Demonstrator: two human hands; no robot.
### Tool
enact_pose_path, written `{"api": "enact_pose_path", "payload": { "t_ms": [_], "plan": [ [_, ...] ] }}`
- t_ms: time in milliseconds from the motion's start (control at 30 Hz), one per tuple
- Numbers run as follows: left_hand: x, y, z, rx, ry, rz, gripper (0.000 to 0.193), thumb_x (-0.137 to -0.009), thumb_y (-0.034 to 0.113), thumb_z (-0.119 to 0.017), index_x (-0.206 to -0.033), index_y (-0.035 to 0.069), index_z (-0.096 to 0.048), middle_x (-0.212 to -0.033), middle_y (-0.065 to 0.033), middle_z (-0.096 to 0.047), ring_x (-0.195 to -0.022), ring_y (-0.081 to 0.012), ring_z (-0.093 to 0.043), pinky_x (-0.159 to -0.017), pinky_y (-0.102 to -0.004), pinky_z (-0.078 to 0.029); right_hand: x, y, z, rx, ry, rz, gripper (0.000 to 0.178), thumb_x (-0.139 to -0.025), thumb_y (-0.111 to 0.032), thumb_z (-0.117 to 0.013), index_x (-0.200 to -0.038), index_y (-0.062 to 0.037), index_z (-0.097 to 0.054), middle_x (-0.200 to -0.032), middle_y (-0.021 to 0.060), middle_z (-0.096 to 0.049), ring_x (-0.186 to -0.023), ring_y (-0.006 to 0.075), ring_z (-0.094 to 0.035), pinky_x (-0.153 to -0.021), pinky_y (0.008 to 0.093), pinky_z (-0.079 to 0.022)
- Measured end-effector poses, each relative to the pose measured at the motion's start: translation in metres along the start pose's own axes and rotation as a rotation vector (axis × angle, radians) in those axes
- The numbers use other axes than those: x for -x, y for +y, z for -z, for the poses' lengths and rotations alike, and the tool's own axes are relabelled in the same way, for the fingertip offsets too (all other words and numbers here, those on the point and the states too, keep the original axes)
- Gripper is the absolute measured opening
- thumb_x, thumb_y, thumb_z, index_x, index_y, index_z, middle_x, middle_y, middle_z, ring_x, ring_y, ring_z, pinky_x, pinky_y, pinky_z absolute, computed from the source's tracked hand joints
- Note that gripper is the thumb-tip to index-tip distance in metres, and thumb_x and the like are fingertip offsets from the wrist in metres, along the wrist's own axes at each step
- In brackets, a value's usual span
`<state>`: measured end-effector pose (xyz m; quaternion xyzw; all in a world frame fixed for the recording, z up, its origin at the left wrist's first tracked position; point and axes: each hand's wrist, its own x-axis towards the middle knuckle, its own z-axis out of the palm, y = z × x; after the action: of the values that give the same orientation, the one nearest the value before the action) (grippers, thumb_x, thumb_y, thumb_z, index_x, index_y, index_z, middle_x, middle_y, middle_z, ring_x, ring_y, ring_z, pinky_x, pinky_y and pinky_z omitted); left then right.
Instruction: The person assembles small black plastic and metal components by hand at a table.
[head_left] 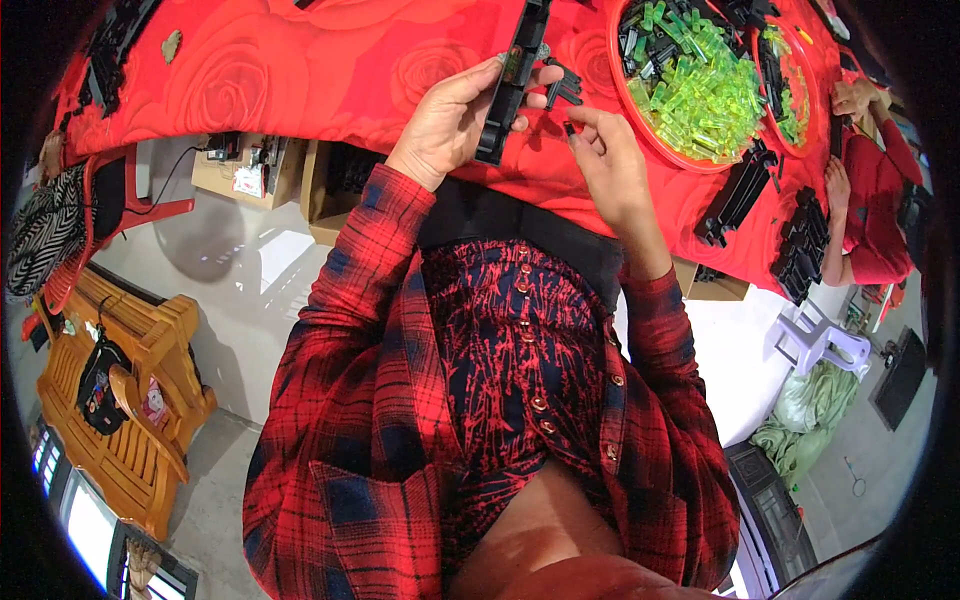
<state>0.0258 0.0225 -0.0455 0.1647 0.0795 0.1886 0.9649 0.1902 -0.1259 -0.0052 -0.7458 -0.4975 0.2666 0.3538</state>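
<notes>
My left hand (452, 118) grips a long black plastic strip (513, 80) that stands nearly upright over the red rose-patterned tablecloth (300, 80). My right hand (605, 150) pinches a small black piece (570, 128) between thumb and fingers just right of the strip. Another small black clip (563, 85) lies on the cloth by the strip. A red basin (690, 75) full of bright green and black plastic parts sits right of my hands.
A second red basin (790, 80) of green parts stands farther right. Stacks of black strips (735, 195) lie near the table's right edge, where another person's hands (850, 100) work. Cardboard boxes (250, 165) sit under the table; a wooden chair (130, 400) stands at left.
</notes>
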Motion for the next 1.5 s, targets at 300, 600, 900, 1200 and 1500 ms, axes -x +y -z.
{"api": "enact_pose_path", "payload": {
  "t_ms": [300, 600, 900, 1200, 1500],
  "plan": [
    [0.001, 0.001, -0.001, 0.02, -0.019, -0.002, 0.049, -0.104, 0.028, -0.044, -0.144, 0.0, -0.042, -0.135, -0.019, -0.057, -0.104, -0.0204, -0.065, -0.081, -0.0319, -0.053, -0.003, -0.003, 0.018, -1.329, -0.24, -0.324, 0.021, -0.098, -0.012, -0.058, -0.113, 0.0007, -0.064, -0.079, 0.001, -0.059, -0.065, 0.0099, -0.054, -0.062, 0.0236, -0.044],
    [0.001, -0.001, 0.005, 0.028, -0.015, 0.019, 0.046, -0.105, 0.026, -0.043, -0.141, -0.001, -0.045, -0.132, -0.0214, -0.058, -0.103, -0.0219, -0.067, -0.079, -0.0321, -0.057, -0.002, -0.007, 0.024, -1.429, -0.232, -0.293, 0.033, -0.099, -0.017, -0.053, -0.121, 0.0066, -0.057, -0.098, 0.0153, -0.069, -0.084, 0.0227, -0.07, -0.071, 0.0304, -0.055],
    [0.001, -0.001, 0.004, 0.013, -0.016, 0.013, 0.044, -0.105, 0.026, -0.043, -0.139, -0.001, -0.047, -0.131, -0.0219, -0.059, -0.103, -0.022, -0.067, -0.08, -0.0323, -0.058, -0.003, -0.007, 0.028, -1.41, -0.36, -0.227, 0.051, -0.091, -0.024, -0.051, -0.126, 0.0135, -0.052, -0.113, 0.0252, -0.065, -0.101, 0.0333, -0.068, -0.089, 0.0404, -0.054],
    [0.003, 0.001, -0.007, -0.103, 0.074, 0.016, 0.046, -0.105, 0.029, -0.04, -0.143, 0.001, -0.045, -0.137, -0.021, -0.055, -0.095, -0.0178, -0.065, -0.077, -0.0295, -0.053, 0.0, -0.019, 0.023, -1.083, -0.285, -0.213, 0.041, -0.101, -0.02, -0.054, -0.13, 0.0083, -0.052, -0.114, 0.0238, -0.065, -0.1, 0.0305, -0.069, -0.086, 0.0373, -0.057],
    [0.002, 0.0, -0.005, -0.136, 0.078, 0.01, 0.047, -0.105, 0.028, -0.04, -0.142, -0.001, -0.045, -0.135, -0.0214, -0.056, -0.094, -0.0181, -0.065, -0.073, -0.029, -0.055, 0.0, -0.027, 0.018, -1.078, -0.27, -0.236, 0.042, -0.095, -0.008, -0.062, -0.134, 0.0041, -0.05, -0.111, 0.0224, -0.067, -0.094, 0.0268, -0.071, -0.079, 0.0333, -0.059]
  ]
}}
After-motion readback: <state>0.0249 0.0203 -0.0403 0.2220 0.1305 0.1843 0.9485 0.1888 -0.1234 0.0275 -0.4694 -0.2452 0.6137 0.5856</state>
